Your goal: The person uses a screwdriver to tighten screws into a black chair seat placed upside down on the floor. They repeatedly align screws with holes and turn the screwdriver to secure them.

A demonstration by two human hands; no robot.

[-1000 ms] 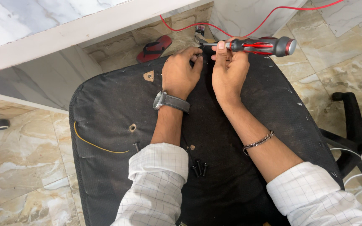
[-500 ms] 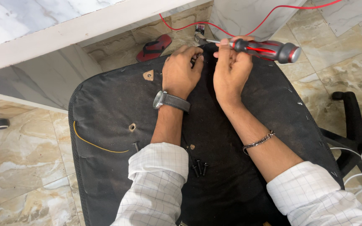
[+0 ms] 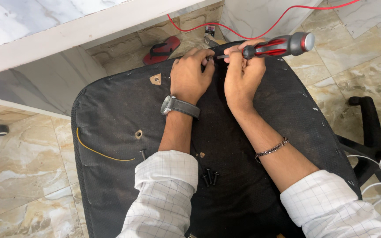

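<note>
At far edge of black seat underside: your right hand wrapped tight round red-grey screwdriver, left hand pinching screw at tip. Slip risk: tip could jump, jab fingers. Loose screws near sleeve could roll off.

Beige marble floor tiles, white marble counter, red sandal, red cable.

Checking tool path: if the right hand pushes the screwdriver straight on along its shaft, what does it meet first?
Probably the left hand: the screwdriver in the right hand points at its fingertips, which pinch something small; depth unclear.
</note>
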